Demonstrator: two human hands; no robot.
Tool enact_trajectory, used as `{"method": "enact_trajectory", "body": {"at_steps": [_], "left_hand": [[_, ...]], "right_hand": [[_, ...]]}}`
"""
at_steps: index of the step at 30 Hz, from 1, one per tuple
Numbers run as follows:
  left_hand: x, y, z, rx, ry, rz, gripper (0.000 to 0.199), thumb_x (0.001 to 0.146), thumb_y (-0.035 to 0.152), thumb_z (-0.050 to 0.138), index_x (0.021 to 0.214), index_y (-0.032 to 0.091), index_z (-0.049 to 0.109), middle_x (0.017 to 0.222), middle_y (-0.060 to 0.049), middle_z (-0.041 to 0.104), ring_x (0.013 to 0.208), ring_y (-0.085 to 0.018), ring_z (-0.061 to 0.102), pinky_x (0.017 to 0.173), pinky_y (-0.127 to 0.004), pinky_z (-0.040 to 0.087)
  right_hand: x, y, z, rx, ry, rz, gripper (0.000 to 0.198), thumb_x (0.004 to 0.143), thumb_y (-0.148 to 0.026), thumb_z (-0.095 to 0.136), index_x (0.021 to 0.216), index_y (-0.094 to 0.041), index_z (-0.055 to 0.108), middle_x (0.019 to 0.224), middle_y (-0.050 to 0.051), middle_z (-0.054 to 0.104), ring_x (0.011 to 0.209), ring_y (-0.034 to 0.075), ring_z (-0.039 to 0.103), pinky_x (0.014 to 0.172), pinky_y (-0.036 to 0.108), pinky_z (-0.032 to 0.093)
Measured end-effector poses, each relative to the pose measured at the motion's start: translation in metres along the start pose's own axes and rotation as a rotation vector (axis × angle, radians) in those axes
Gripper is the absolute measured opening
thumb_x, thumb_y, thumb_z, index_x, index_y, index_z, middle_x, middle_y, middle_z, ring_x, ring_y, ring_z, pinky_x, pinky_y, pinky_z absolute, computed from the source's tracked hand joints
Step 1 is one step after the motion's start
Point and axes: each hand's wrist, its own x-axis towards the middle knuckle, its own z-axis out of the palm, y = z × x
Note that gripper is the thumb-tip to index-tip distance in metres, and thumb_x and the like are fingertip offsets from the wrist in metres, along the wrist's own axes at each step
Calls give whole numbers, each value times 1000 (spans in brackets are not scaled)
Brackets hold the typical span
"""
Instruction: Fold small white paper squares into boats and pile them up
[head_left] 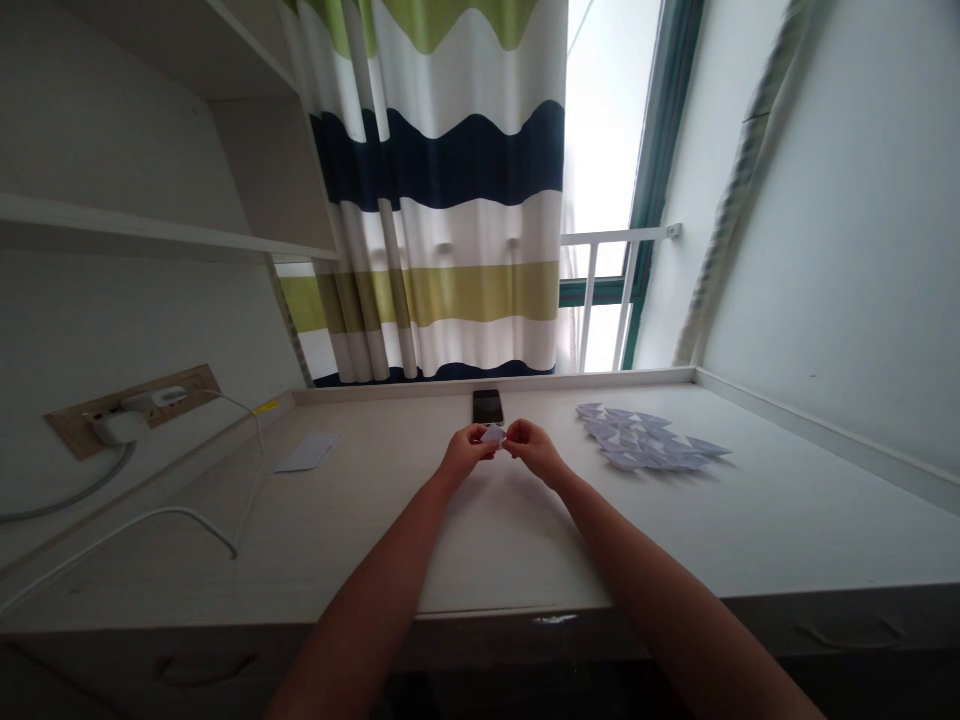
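A small folded piece of white paper (493, 434) is held up between my two hands, above the middle of the desk. My left hand (466, 449) pinches its left side, and my right hand (531, 446) grips the right edge between thumb and fingers. Just beyond the hands lies a dark-screened phone (487, 405). On the right side of the desk is a spread of several folded white paper pieces (645, 440) with pointed ends, overlapping one another. To the left, a few flat white paper sheets (308, 452) rest on the desk.
The white desk (510, 560) has a raised rim along its back and right. A white cable (241, 510) runs across its left part from plugs in a wall socket strip (135, 410). A shelf (165, 235) juts out at upper left. A striped curtain (450, 220) hangs behind.
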Motion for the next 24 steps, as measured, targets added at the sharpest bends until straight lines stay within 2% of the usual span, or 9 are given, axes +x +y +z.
{"method": "enact_trajectory", "body": {"at_steps": [5, 9, 13, 20, 24], "left_hand": [[-2, 3, -1, -88, -55, -70, 31, 54, 30, 73, 75, 12, 59, 73, -4, 61, 62, -10, 56, 68, -29, 48], [-2, 3, -1, -70, -42, -54, 32, 53, 29, 73, 75, 11, 59, 75, -4, 60, 63, -11, 56, 69, -31, 48], [0, -1, 1, 49, -15, 17, 27, 55, 27, 70, 75, 12, 58, 72, -3, 59, 62, -11, 55, 63, -28, 47], [-2, -5, 4, 412, 82, 220, 12, 61, 21, 61, 66, 15, 52, 59, 3, 52, 54, -9, 47, 50, -20, 37], [-1, -5, 4, 346, 60, 201, 12, 62, 20, 60, 68, 15, 52, 61, 2, 53, 55, -9, 49, 52, -21, 40]], "right_hand": [[-2, -4, -1, 30, -16, 28, 17, 58, -23, 62, 61, -18, 46, 55, -5, 48, 49, 8, 44, 49, 24, 39], [-3, -7, 0, 43, -26, 44, 16, 58, -19, 62, 60, -17, 46, 55, -5, 49, 49, 8, 45, 49, 24, 39], [-3, -8, 1, 59, -28, 52, 15, 57, -16, 61, 58, -17, 46, 51, -6, 48, 46, 7, 43, 48, 23, 37], [-3, -8, 5, 64, -27, 76, 16, 55, -15, 61, 56, -17, 45, 48, -7, 47, 43, 6, 41, 45, 22, 34], [-3, -8, 5, 88, -34, 76, 16, 56, -16, 63, 59, -16, 47, 49, -6, 50, 44, 6, 44, 46, 22, 37]]}}
